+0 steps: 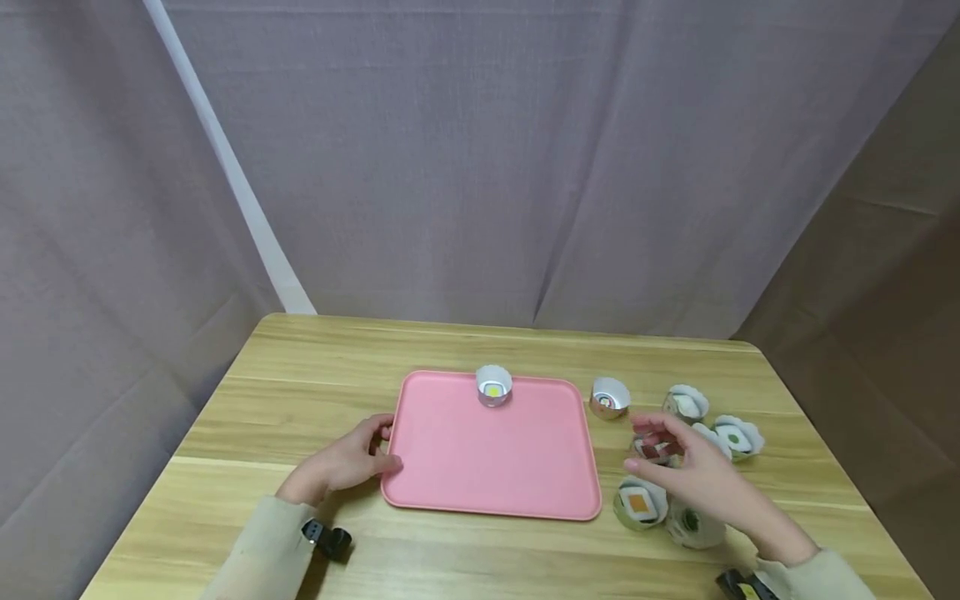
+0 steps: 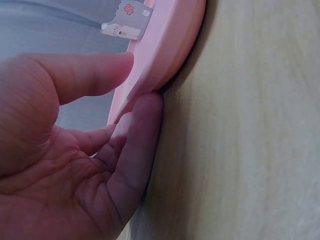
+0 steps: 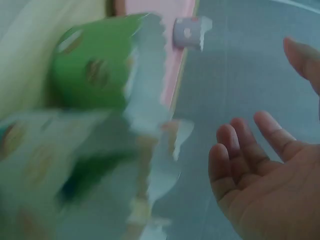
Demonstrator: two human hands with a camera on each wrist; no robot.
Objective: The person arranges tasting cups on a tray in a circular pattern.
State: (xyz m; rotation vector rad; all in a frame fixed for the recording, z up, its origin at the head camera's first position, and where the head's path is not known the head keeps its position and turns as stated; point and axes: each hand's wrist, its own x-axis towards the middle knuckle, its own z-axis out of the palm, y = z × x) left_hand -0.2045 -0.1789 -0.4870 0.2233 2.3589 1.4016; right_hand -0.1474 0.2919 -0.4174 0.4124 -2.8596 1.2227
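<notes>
A pink tray [image 1: 495,450] lies on the table, and my left hand [image 1: 348,454] holds its left edge. In the left wrist view the thumb [image 2: 95,75] is over the rim while the fingers curl against the outer side. One scalloped paper baking cup [image 1: 494,386] with a yellow piece inside stands at the tray's back edge. My right hand [image 1: 693,467] hovers over the cups on the right, fingers spread and loosely bent, holding nothing. Partly under it is a cup with dark red contents [image 1: 654,450]. Nearest its thumb stands a green cup [image 1: 640,503] holding an orange-and-white piece.
Right of the tray stands another cup [image 1: 610,398]. Several more are farther right, including a cup with a white-and-green piece [image 1: 738,437] and a whitish cup [image 1: 686,403]. Grey curtains [image 1: 450,167] hang behind the wooden table [image 1: 465,554].
</notes>
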